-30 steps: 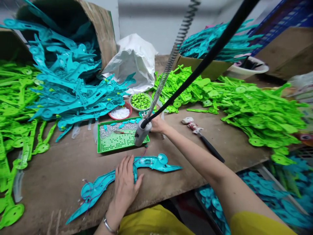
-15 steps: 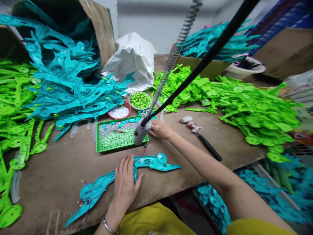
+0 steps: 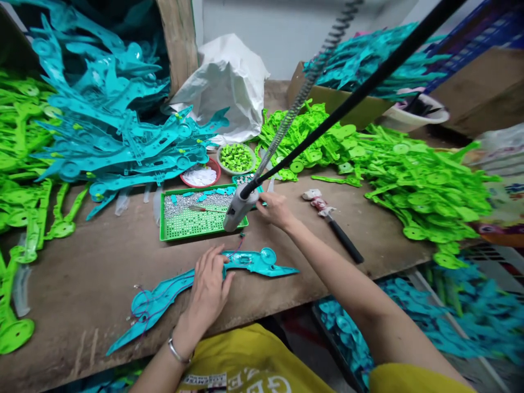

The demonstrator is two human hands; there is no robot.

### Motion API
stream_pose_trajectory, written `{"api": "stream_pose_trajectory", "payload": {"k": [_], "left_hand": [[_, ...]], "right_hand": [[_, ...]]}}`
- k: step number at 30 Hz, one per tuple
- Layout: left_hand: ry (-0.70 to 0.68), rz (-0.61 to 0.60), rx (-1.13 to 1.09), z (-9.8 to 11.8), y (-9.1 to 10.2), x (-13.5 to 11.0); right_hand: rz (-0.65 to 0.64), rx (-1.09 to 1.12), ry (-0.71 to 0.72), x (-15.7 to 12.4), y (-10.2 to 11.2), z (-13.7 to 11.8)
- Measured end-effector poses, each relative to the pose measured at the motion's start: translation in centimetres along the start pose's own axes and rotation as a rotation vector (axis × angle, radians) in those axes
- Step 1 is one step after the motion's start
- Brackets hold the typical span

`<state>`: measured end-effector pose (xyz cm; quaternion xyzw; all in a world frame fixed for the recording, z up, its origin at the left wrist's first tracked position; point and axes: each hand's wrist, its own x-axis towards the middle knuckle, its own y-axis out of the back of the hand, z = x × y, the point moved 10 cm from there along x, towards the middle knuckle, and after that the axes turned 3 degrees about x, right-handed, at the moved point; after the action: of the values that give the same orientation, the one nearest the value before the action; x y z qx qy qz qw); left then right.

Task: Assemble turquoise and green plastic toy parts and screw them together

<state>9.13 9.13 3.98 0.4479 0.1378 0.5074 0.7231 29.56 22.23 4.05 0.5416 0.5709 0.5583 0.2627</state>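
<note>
My left hand [image 3: 209, 289] lies flat, fingers stretched out, on a long teal plastic part [image 3: 254, 262] with thin wires that rests on the wooden bench [image 3: 102, 262] near its front edge. My right hand [image 3: 275, 209] reaches forward, fingers curled, beside a grey hanging power screwdriver [image 3: 237, 210] on a black cable and coiled spring. What its fingers hold is too small to make out. Just behind the tool sits a green tray [image 3: 192, 221] of small silver screws and teal bits.
Teal parts [image 3: 114, 136] spill from a cardboard box at back left; green parts [image 3: 409, 169] are heaped left and right. A red bowl [image 3: 200, 176], a bowl of green pieces [image 3: 236, 157], a white bag [image 3: 229, 87] and a black-handled tool [image 3: 339, 234] lie on the bench.
My right hand has drawn back from the small bowls toward the screwdriver, fingers curling. The view has shifted down and closer. My left hand stays on the teal part.
</note>
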Motion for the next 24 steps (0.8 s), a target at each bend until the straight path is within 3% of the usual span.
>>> {"api": "stream_pose_trajectory", "payload": {"k": [13,19,24], "left_hand": [[0.009,-0.062,0.051,0.1,0.5,0.5],[-0.097,-0.256,0.164,1.8,-1.4,1.4],[-0.159,-0.312,0.263,2.3,-2.6,2.0]], "right_hand": [[-0.138,-0.153,-0.014,-0.3,-1.2,-1.1],[-0.216,-0.200,-0.008,0.3,-2.0,-1.6],[-0.242,-0.219,-0.001,1.0,-2.5,-1.3]]}}
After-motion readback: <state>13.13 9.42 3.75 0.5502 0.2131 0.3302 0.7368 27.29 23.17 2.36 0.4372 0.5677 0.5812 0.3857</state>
